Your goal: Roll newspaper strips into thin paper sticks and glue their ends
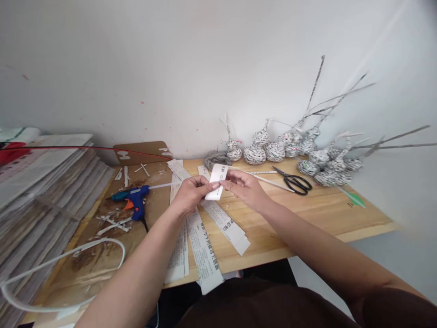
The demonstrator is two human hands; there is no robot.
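Note:
Between my two hands, above the wooden table, is a strip of printed newspaper [215, 189], bent over into a curve. My left hand [191, 193] pinches its left edge between thumb and fingers. From the other side my right hand [244, 187] grips it, thumb on top and fingers curled behind. Below lie more newspaper strips [205, 248], fanned out toward the table's front edge. Thin rolled paper sticks [273, 182] lie just beyond my right hand, beside a pair of black-handled scissors [295, 182].
Woven paper gourds [254, 154] stand along the wall, some with long stems sticking out. At left are a blue glue gun [136, 200] on brown paper, white scraps [114, 225], a white cord [124, 255] and a tall newspaper stack [51, 196]. A grey coil [216, 160] sits behind my hands.

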